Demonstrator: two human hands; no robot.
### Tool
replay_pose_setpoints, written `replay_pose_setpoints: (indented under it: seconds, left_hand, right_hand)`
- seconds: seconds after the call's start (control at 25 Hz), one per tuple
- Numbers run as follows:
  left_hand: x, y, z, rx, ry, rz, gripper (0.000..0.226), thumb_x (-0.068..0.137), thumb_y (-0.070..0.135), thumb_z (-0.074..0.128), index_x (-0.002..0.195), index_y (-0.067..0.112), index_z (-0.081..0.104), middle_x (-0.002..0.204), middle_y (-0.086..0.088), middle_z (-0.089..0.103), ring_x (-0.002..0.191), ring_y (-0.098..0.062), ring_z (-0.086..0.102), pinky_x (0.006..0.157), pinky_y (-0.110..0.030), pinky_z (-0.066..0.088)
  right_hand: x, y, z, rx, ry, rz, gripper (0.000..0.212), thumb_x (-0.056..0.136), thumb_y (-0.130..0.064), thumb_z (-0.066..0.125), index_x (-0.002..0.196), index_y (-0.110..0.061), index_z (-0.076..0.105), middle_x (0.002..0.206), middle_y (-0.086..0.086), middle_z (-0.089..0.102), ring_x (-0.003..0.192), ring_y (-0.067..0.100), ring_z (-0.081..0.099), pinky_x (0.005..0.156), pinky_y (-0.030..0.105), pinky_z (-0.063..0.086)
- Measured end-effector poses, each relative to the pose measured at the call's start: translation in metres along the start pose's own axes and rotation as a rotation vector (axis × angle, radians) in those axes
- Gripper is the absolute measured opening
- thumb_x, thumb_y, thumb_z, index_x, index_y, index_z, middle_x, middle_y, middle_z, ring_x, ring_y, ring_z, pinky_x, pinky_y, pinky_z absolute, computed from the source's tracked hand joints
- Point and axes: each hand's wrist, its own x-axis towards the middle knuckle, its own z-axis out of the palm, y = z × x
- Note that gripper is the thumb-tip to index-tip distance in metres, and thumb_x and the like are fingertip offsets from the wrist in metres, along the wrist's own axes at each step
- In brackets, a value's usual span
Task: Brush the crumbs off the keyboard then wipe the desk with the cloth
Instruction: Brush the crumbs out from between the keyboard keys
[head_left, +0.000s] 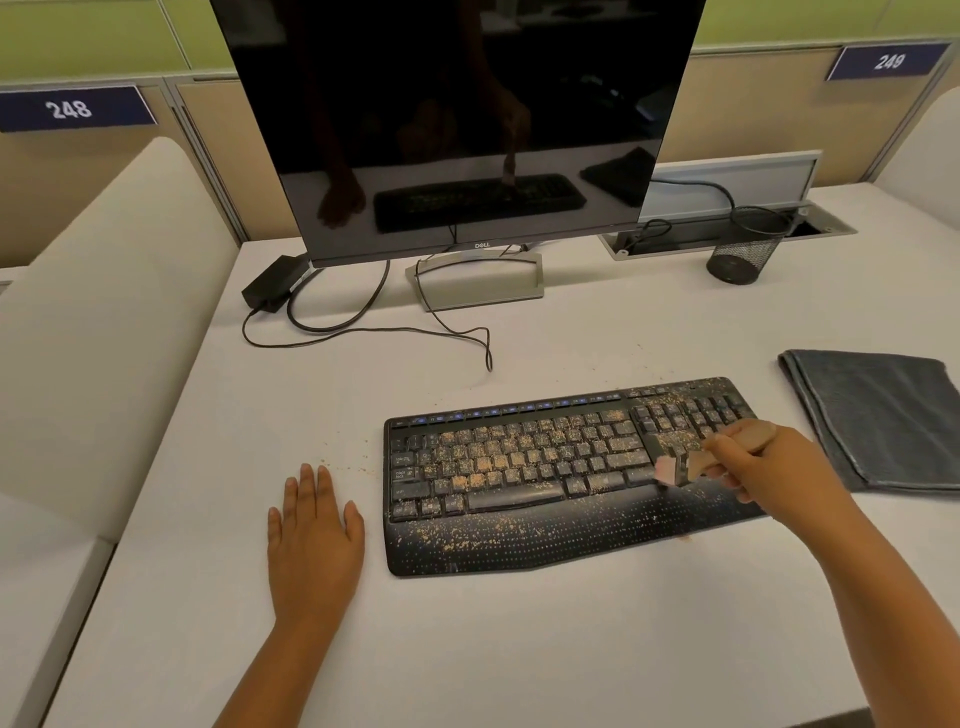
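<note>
A black keyboard (519, 467) lies on the white desk (467, 649), its keys and palm rest scattered with tan crumbs (498, 457). My right hand (769, 462) grips a small brush with a wooden handle (680, 470); its pale bristles touch the keys near the right end of the main block. My left hand (314, 540) rests flat on the desk just left of the keyboard, fingers spread and holding nothing. A folded dark grey cloth (883, 421) lies on the desk to the right of the keyboard.
A dark monitor (462, 119) on a silver stand (480, 283) rises behind the keyboard. Black cables (363, 327) and a power brick (272, 283) lie at the back left. A mesh pen cup (745, 247) stands at the back right. A few crumbs (353, 467) dot the desk by the keyboard's left edge.
</note>
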Motion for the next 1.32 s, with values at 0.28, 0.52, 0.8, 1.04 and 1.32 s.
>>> replay_pose_setpoints:
  seconds: [0.28,0.52,0.8,1.04,1.32]
  left_hand:
    - [0.0,0.0,-0.001,-0.006,-0.002,0.002,0.067,0.087,0.04,0.017,0.144,0.006,0.026,0.151,-0.012,0.024,0.141,-0.026,0.019,0.113,-0.042,0.012]
    - [0.0,0.0,-0.002,-0.012,-0.012,0.003,0.059,0.093,0.035,0.025,0.144,0.005,0.026,0.151,-0.014,0.024,0.14,-0.027,0.019,0.113,-0.044,0.013]
    - [0.0,-0.001,-0.004,-0.037,-0.005,0.019,0.053,0.095,0.028,0.038,0.141,0.002,0.031,0.148,-0.017,0.029,0.139,-0.03,0.023,0.112,-0.047,0.016]
    - [0.001,-0.002,-0.006,-0.045,-0.017,0.019,0.055,0.094,0.025,0.043,0.142,0.003,0.03,0.15,-0.015,0.026,0.14,-0.029,0.02,0.113,-0.045,0.014]
    - [0.001,-0.003,-0.005,-0.042,-0.014,0.022,0.054,0.094,0.029,0.039,0.141,0.003,0.032,0.149,-0.014,0.028,0.139,-0.029,0.023,0.113,-0.046,0.015]
  right_hand:
    - [-0.023,0.008,-0.002,0.082,-0.017,0.039,0.023,0.09,-0.01,0.056,0.071,-0.011,0.069,0.054,0.0,0.066,0.057,0.018,0.064,0.046,0.019,0.052]
    - [-0.044,0.008,-0.011,0.193,-0.015,0.012,0.021,0.092,-0.009,0.053,0.076,-0.012,0.068,0.065,0.008,0.068,0.061,0.018,0.063,0.05,0.023,0.05]
    - [-0.05,0.009,0.007,0.103,-0.16,-0.011,0.016,0.093,-0.016,0.053,0.086,-0.016,0.067,0.063,-0.004,0.07,0.055,0.003,0.061,0.05,0.02,0.044]
    - [-0.06,-0.011,0.013,-0.013,-0.047,-0.149,0.019,0.093,-0.024,0.052,0.076,-0.027,0.061,0.064,-0.005,0.065,0.066,0.015,0.062,0.059,0.031,0.045]
    - [-0.059,-0.031,0.041,0.169,0.069,-0.466,0.008,0.09,-0.042,0.05,0.086,-0.044,0.056,0.073,-0.016,0.065,0.072,0.007,0.061,0.056,0.019,0.048]
